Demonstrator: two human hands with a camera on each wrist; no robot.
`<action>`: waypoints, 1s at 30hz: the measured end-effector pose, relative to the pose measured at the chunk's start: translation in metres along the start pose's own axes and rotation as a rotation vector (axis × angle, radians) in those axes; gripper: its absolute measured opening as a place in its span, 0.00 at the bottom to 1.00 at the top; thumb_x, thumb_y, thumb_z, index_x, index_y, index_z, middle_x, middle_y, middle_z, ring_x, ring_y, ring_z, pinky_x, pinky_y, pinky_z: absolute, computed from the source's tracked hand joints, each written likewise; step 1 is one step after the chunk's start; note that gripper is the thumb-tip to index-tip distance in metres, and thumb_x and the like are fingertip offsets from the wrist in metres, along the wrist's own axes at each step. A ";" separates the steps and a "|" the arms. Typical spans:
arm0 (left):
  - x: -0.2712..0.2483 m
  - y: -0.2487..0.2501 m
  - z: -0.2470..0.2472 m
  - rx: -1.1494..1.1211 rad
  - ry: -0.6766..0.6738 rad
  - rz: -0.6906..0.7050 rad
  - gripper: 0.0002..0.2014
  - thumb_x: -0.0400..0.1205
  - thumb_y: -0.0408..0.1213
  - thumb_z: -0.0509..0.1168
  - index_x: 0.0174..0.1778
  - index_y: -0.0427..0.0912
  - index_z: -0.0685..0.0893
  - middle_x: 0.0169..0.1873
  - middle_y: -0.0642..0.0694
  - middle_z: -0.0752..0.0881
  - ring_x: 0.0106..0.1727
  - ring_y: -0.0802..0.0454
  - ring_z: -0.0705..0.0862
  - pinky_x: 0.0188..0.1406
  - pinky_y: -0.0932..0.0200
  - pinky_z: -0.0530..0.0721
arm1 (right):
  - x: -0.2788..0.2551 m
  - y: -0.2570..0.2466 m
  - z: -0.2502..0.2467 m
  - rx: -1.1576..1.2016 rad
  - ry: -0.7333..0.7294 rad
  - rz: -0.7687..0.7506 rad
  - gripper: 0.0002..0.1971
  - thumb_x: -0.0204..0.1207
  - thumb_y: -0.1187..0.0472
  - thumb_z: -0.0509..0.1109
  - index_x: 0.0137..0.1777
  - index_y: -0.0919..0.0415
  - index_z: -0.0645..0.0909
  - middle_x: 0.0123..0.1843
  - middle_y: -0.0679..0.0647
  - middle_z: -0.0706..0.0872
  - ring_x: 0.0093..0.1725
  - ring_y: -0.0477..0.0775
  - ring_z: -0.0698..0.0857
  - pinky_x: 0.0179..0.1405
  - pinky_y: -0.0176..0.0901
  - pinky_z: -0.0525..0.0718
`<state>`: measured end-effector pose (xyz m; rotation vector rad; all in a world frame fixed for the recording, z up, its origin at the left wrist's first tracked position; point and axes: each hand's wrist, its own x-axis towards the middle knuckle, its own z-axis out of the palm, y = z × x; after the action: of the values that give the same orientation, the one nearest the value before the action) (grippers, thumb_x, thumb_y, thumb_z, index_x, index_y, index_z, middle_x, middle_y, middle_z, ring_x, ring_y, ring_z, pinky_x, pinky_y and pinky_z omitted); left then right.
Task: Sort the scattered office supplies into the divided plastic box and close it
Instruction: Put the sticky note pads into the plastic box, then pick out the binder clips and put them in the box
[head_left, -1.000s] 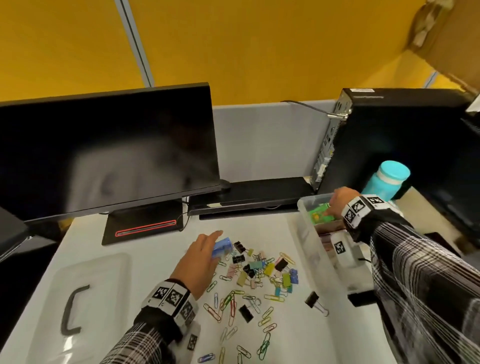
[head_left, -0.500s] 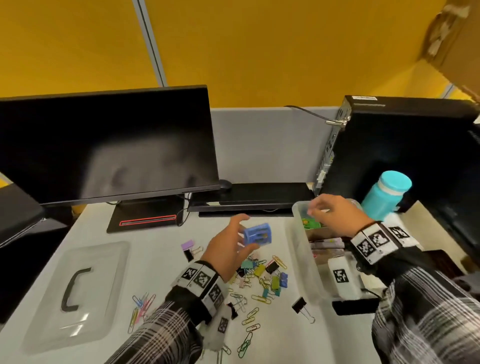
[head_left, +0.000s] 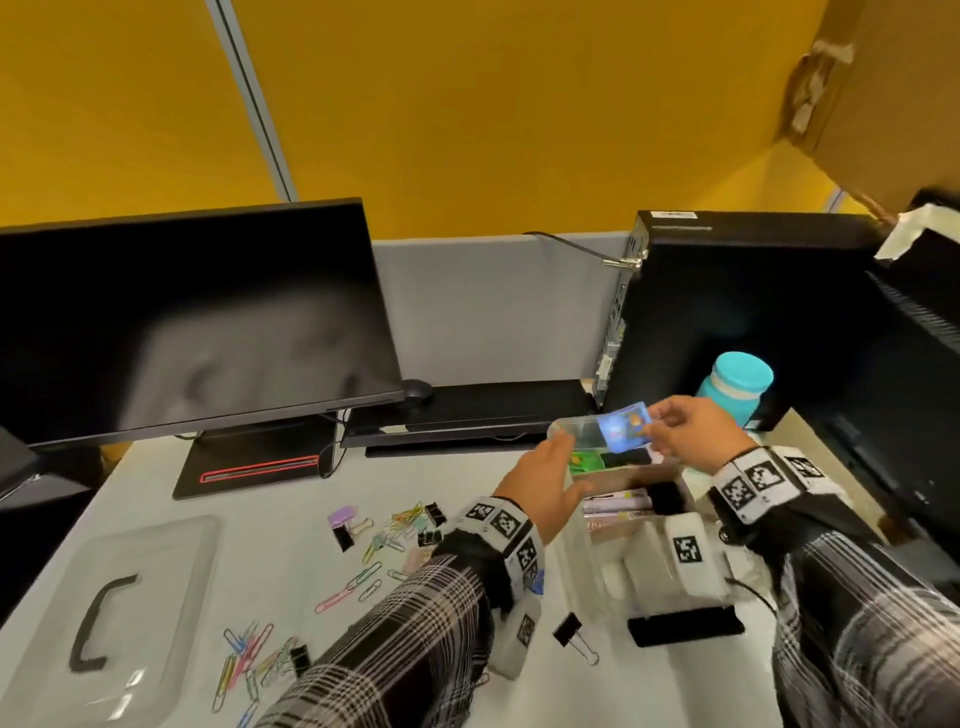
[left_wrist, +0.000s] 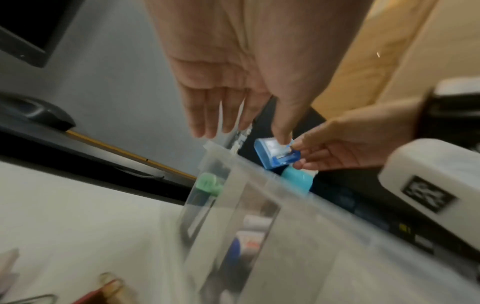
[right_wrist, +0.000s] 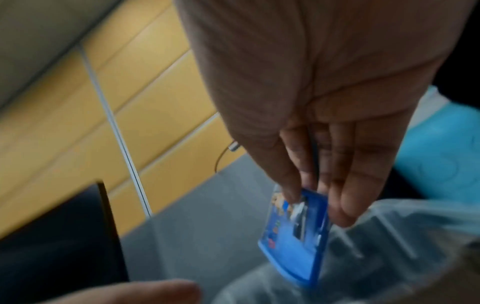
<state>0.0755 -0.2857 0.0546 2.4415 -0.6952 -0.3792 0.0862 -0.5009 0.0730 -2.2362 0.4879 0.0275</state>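
A small blue plastic case (head_left: 623, 428) hangs over the far end of the clear divided box (head_left: 597, 571), pinched by my right hand (head_left: 652, 428) between thumb and fingertips. The right wrist view shows that pinch on the blue case (right_wrist: 293, 242). My left hand (head_left: 556, 467) hovers open beside the box's far left rim, fingers straight. In the left wrist view its thumb tip overlaps the blue case (left_wrist: 275, 154). A green item (head_left: 584, 460) and pens (head_left: 618, 506) lie in the box. Several paper clips and binder clips (head_left: 395, 530) are strewn on the desk to its left.
The clear lid (head_left: 119, 613) with a black handle lies at the desk's left. A monitor (head_left: 182, 322) stands behind, a black PC tower (head_left: 727, 322) and teal bottle (head_left: 737, 384) at the right. A lone binder clip (head_left: 571, 636) and a black bar (head_left: 680, 626) lie near the box's front.
My left hand carried the blue case from the clip pile to the box and passed it to my right hand, which has come up out of the box and now pinches it.
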 end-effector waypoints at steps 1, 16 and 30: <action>0.001 -0.003 0.007 0.067 -0.044 -0.007 0.33 0.84 0.46 0.58 0.82 0.43 0.52 0.83 0.44 0.54 0.80 0.45 0.61 0.78 0.50 0.64 | 0.007 0.005 0.001 -0.143 0.075 0.033 0.03 0.71 0.66 0.73 0.43 0.60 0.84 0.43 0.63 0.89 0.43 0.62 0.87 0.47 0.49 0.86; 0.002 -0.024 0.037 0.103 -0.138 -0.026 0.33 0.86 0.52 0.49 0.83 0.45 0.42 0.83 0.53 0.35 0.77 0.43 0.67 0.75 0.42 0.70 | 0.025 -0.004 0.036 -0.673 -0.060 0.200 0.15 0.76 0.60 0.68 0.61 0.66 0.81 0.59 0.61 0.85 0.58 0.60 0.85 0.49 0.43 0.79; -0.068 -0.110 -0.023 0.192 0.064 -0.136 0.19 0.85 0.42 0.54 0.73 0.52 0.67 0.74 0.52 0.68 0.74 0.51 0.67 0.75 0.51 0.68 | -0.053 -0.062 0.054 -0.526 0.225 -0.369 0.11 0.79 0.58 0.62 0.58 0.57 0.81 0.58 0.57 0.83 0.57 0.59 0.78 0.56 0.52 0.77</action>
<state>0.0719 -0.1600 0.0156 2.6789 -0.5624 -0.2975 0.0663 -0.4068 0.0919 -2.8338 0.1871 -0.3249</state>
